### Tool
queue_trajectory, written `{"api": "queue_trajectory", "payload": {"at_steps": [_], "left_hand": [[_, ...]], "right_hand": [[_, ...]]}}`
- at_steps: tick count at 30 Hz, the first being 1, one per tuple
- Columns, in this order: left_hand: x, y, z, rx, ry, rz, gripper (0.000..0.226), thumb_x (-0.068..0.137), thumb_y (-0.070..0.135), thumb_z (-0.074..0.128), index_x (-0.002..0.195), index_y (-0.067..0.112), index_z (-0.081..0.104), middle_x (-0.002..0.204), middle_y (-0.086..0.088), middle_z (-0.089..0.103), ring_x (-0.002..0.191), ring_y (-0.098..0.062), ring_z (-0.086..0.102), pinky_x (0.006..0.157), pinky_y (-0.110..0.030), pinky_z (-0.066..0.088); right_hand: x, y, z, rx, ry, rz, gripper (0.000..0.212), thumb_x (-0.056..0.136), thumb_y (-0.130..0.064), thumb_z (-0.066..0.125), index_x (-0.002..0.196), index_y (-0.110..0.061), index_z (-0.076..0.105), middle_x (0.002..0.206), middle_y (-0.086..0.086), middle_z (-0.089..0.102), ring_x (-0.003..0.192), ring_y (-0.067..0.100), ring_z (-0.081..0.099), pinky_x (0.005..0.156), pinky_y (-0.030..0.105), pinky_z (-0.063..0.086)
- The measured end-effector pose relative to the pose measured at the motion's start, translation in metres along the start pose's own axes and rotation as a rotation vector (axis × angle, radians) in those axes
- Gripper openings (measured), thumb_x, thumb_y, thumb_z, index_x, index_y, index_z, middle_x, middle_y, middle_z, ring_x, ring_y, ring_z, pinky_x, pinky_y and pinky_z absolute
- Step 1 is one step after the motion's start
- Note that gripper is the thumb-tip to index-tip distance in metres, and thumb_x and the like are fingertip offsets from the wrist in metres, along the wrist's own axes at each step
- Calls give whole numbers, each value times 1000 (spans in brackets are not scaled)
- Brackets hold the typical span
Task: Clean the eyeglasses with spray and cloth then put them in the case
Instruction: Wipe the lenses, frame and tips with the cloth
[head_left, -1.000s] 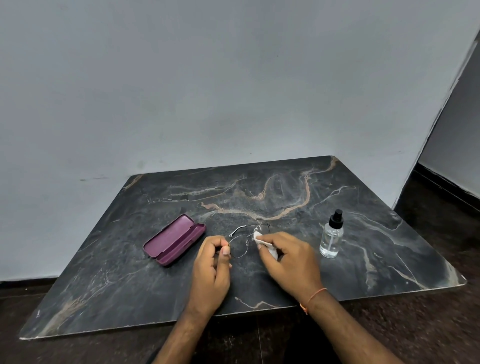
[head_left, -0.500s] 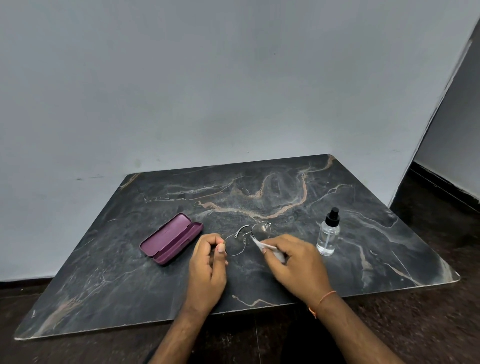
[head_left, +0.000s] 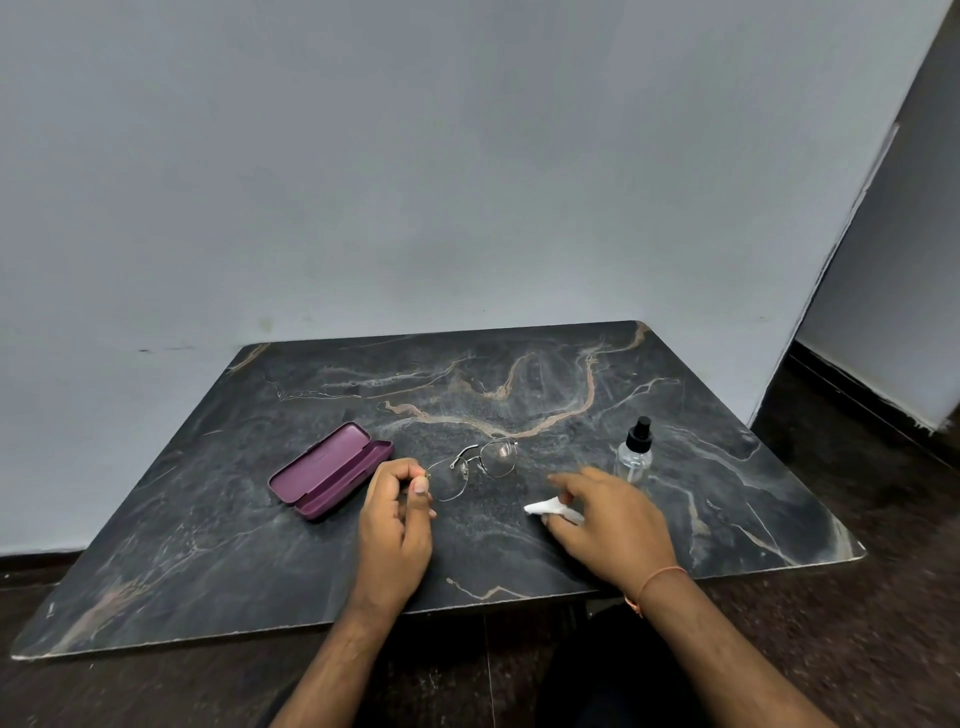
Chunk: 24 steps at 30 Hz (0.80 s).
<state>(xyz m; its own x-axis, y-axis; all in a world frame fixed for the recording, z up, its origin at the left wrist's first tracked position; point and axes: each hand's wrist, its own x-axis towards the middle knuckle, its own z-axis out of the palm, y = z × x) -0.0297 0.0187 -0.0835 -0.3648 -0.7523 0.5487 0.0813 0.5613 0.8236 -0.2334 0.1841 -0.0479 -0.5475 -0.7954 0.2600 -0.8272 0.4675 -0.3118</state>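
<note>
Thin metal-framed eyeglasses (head_left: 480, 464) are near the middle of the dark marble table (head_left: 545, 384). My left hand (head_left: 397, 525) pinches their left end between thumb and fingertips. My right hand (head_left: 610, 525) is to the right of the glasses and apart from them, with a small white cloth (head_left: 545, 506) pinched between thumb and fingers, low over the table. An open purple glasses case (head_left: 328, 470) lies to the left of my left hand, with nothing visible inside. A small clear spray bottle (head_left: 635, 453) with a black nozzle stands upright just beyond my right hand.
A pale wall rises directly behind the table. The table's front edge runs just under my wrists. Dark floor shows to the right and in front, with a wall corner at the far right.
My right hand has pulled the cloth off the lens and moved right, toward the bottle. My left hand keeps its pinch on the glasses.
</note>
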Motion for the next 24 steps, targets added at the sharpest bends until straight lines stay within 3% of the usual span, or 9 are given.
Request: {"api": "queue_trajectory", "payload": {"at_steps": [3,9,12,14,17,20,24], "left_hand": [[0,0,-1,1,12,1,17,108,36,52,104,25,63,96,-6,65,79,-21,65,73,-22,56],[0,2,-2,-18,18,10,11,108,38,53,103,40,62,96,-3,65,80,-21,65,73,-18,56],[-1,2,-2,-17,11,17,12,108,38,53,103,43,62,96,-2,65,79,-20,65,74,-18,55],[-2,3,-2,-12,1,23,12,109,37,53,103,42,62,96,-2,64,79,-21,65,74,-20,55],[-6,5,-3,-19,-15,28,12,109,36,53,103,40,62,97,-2,64,80,-23,65,75,-20,56],[-11,6,-4,-34,-26,42,12,109,34,53,104,36,63,97,-1,63,80,-24,65,76,-20,56],[-15,6,-8,-35,-34,52,12,109,35,53,105,34,63,96,-4,64,82,-21,67,79,-20,57]], "right_hand": [[-1,0,-5,81,-82,49,60,80,-60,72,138,-49,63,106,-28,65,108,0,64,71,20,37],[-1,1,-14,144,-205,70,75,69,-64,79,140,-49,61,114,-31,64,107,-4,57,82,24,41],[-5,0,-15,178,-217,68,79,60,-77,75,134,-52,64,113,-33,64,104,-7,55,82,25,41],[-4,-3,-13,364,-150,112,64,66,-77,76,123,-50,68,103,-31,70,90,-10,60,81,22,44],[4,-11,-9,814,-73,268,27,93,-47,78,116,-33,80,82,-25,76,69,-6,65,67,22,51],[12,-20,-11,1127,-132,352,17,103,-30,71,114,-23,82,101,-8,84,75,10,67,52,26,52],[14,-25,-13,1289,-201,415,16,102,-24,74,107,-14,85,101,3,84,68,9,63,50,24,50]]}}
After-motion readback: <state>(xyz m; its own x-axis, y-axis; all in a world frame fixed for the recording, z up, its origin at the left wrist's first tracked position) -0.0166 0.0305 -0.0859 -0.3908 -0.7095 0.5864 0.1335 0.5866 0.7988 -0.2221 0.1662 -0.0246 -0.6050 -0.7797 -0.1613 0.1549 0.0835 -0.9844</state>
